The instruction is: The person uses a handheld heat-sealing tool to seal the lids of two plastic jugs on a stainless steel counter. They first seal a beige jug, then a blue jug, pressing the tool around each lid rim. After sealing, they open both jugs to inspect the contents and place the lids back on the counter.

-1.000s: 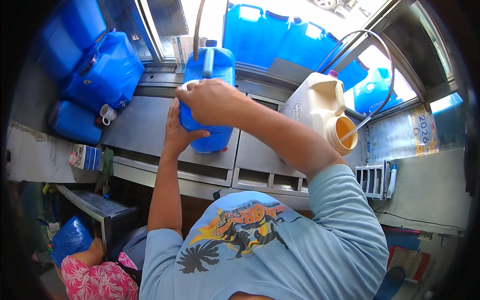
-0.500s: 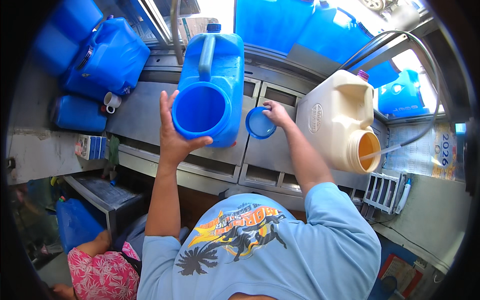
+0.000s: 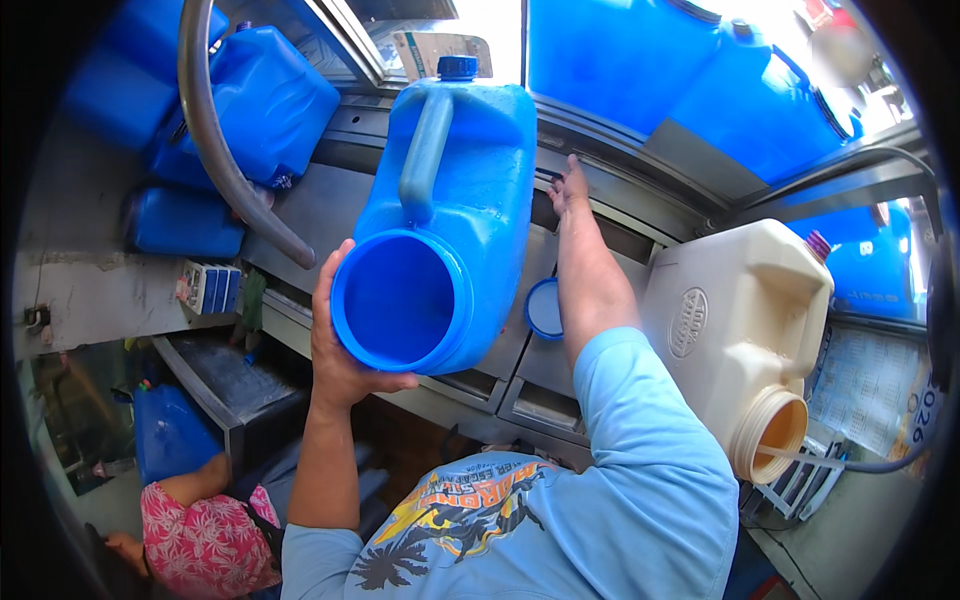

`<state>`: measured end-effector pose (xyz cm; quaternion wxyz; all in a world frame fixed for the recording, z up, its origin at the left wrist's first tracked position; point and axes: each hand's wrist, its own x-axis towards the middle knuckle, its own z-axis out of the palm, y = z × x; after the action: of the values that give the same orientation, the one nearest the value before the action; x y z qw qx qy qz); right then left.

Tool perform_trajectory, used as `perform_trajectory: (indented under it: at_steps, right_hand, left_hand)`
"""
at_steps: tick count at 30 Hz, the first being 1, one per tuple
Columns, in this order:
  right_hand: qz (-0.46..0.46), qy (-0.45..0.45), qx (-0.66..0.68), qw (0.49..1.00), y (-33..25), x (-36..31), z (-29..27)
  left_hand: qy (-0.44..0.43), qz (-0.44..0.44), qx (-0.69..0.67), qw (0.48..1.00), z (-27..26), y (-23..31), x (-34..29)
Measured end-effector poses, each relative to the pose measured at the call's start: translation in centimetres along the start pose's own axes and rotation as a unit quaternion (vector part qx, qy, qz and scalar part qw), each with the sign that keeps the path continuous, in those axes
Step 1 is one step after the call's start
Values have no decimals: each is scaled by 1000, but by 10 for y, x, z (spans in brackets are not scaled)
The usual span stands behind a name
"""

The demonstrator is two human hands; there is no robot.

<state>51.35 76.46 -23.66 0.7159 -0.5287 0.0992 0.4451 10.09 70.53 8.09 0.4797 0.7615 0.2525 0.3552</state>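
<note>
My left hand (image 3: 340,365) grips a blue water jug (image 3: 492,210) around the rim of its wide, uncapped mouth, thumb under the rim. The jug tilts toward me, its handle on top and a small dark-blue cap (image 3: 458,67) at the far end. To the right of the jug, my right hand (image 3: 570,188) stretches toward the back of the counter, fingers apart and holding nothing. A round blue lid (image 3: 543,309) lies on the metal counter beside my right forearm, which partly covers it.
A beige jug (image 3: 700,290) stands at right with a thin hose (image 3: 820,461) in its open mouth. A curved metal pipe (image 3: 215,140) hangs at left. Blue jugs (image 3: 270,100) crowd the far left and others stand behind the window. A person in a pink patterned shirt (image 3: 205,540) is at lower left.
My right hand has let go of the blue lid, leaving it on the counter, and moved farther back. The blue jug now sits nearer to me, still in my left hand. The view has shifted.
</note>
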Motion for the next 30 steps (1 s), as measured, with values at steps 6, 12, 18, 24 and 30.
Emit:
perform_trajectory:
  at_steps: [6,12,18,24,30]
  right_hand:
    - [-55,116,27,991,-7,-11,22]
    - [-205,-42,-167,963,-29,-32,72]
    - [-115,-105,-237,959,-47,-64,69]
    - [-255,-181,-179,933,22,-248,13]
    - [-243,-108,-279,923,52,-361,4]
  left_hand:
    - [7,-4,-39,999,2,-2,6]
    - [-11,13,6,1000,-1,-3,12]
    - [6,-12,-16,1000,1,-1,10]
    - [-1,15,8,1000,-5,3,8]
    - [-3,3,-3,1000,2,17,-2]
